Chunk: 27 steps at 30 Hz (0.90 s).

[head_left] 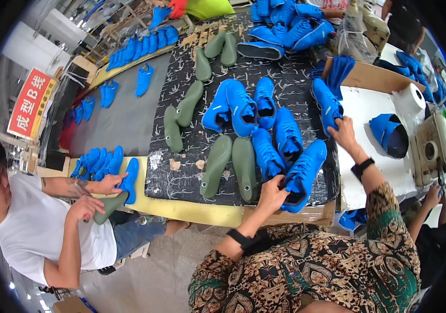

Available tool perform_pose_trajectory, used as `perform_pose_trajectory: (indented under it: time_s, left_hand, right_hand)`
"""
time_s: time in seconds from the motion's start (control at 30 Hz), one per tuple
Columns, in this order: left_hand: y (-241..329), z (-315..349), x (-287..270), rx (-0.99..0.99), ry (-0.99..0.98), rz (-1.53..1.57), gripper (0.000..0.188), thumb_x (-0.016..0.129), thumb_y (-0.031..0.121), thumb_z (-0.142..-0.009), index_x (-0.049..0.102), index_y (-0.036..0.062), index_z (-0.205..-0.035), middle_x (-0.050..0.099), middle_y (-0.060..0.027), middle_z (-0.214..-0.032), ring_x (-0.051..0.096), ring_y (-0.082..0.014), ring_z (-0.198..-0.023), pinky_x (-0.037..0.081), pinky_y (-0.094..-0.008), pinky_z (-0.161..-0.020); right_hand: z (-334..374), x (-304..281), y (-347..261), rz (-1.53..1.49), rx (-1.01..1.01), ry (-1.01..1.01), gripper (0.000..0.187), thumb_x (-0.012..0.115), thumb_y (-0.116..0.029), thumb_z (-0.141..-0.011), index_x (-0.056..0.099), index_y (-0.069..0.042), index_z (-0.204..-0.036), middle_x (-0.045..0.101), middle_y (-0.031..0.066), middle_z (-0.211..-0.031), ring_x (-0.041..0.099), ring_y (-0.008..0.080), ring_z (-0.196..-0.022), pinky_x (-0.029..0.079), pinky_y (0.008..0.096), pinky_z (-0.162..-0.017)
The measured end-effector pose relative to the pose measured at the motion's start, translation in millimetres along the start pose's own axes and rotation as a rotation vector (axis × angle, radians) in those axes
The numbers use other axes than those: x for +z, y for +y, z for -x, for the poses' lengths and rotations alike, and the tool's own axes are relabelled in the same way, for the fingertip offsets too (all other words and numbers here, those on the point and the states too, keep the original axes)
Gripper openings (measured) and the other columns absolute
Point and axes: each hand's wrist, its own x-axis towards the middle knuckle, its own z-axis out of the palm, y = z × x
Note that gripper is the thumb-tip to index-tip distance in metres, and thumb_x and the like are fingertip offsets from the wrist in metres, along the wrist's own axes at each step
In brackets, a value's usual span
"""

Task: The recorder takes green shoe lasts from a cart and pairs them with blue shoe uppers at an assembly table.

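Observation:
My left hand (273,194) pinches the collar of a blue shoe (309,167) at the table's near edge, its toe pointing away from me. Out to the right, my right hand (344,132) has its fingers closed at the heel end of another blue shoe (326,101), beside the white worktop. Several blue shoes with open collars, among them one shoe (288,133), stand just beyond my left hand. Left of them lie two green shoe lasts (217,166) side by side.
More lasts (190,101) lie on the black-covered table (181,175). Blue shoes (285,31) are heaped at the far end. A co-worker (56,219) at left handles a last and a blue upper. A blue upper (388,134) and a sewing machine (432,146) are at right.

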Motion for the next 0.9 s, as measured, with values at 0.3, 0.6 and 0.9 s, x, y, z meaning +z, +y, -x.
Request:
perform_pose_trajectory:
  time_s: [0.3, 0.6, 0.9]
  left_hand:
    - [13, -52, -22, 0.180, 0.425, -0.018, 0.026, 0.064, 0.008, -0.070, 0.063, 0.0012, -0.095, 0.064, -0.0169, -0.075, 0.063, -0.0291, -0.067, 0.048, -0.0359, -0.062]
    - [24, 0, -24, 0.069, 0.157, -0.498, 0.041, 0.058, 0.007, -0.071, 0.048, -0.0032, -0.110, 0.051, -0.0238, -0.108, 0.053, -0.0454, -0.094, 0.044, -0.0485, -0.081]
    - [2, 23, -93, 0.127, 0.764, -0.897, 0.051, 0.071, 0.032, -0.068, 0.059, -0.0017, -0.104, 0.037, -0.0227, -0.126, 0.033, -0.0408, -0.118, 0.027, -0.0551, -0.091]
  right_hand:
    - [85, 45, -100, -0.330, -0.214, -0.262, 0.023, 0.063, -0.018, -0.073, 0.060, 0.005, -0.080, 0.056, 0.0273, -0.081, 0.054, 0.0418, -0.077, 0.045, 0.0470, -0.073]
    - [89, 21, -105, -0.620, 0.144, -0.434, 0.029, 0.063, -0.022, -0.078, 0.056, 0.003, -0.091, 0.056, 0.0257, -0.092, 0.057, 0.0390, -0.087, 0.045, 0.0435, -0.076]
    - [79, 12, -163, -0.234, -0.305, -0.096, 0.077, 0.069, -0.039, -0.071, 0.036, -0.006, -0.132, 0.041, 0.0219, -0.127, 0.024, 0.0512, -0.124, 0.033, 0.0584, -0.093]
